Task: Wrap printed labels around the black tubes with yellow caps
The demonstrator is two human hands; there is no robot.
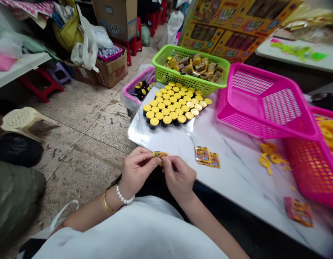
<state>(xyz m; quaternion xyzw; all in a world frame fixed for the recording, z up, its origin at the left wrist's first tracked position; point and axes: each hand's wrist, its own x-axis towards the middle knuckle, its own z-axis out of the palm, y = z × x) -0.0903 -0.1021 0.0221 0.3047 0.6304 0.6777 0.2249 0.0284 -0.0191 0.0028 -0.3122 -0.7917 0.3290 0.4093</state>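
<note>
Near the table's front edge, my left hand (138, 168) and my right hand (179, 176) pinch a small yellow printed label (160, 154) between thumbs and fingers. The fingertips hide part of it. To the right of my hands, a small pile of similar orange printed labels (202, 154) lies on the white marbled table (223, 180). Beyond my hands, several small black containers with round yellow lids (166, 104) stand upright in close rows.
Behind the rows sits a green basket (192, 81) holding wrapped containers. Pink baskets (266, 126) stand at the right, with yellow plastic pieces (270, 158) beside them. More labels (298, 211) lie at the near right. A pink lined bin (128, 90) adjoins the table's left side.
</note>
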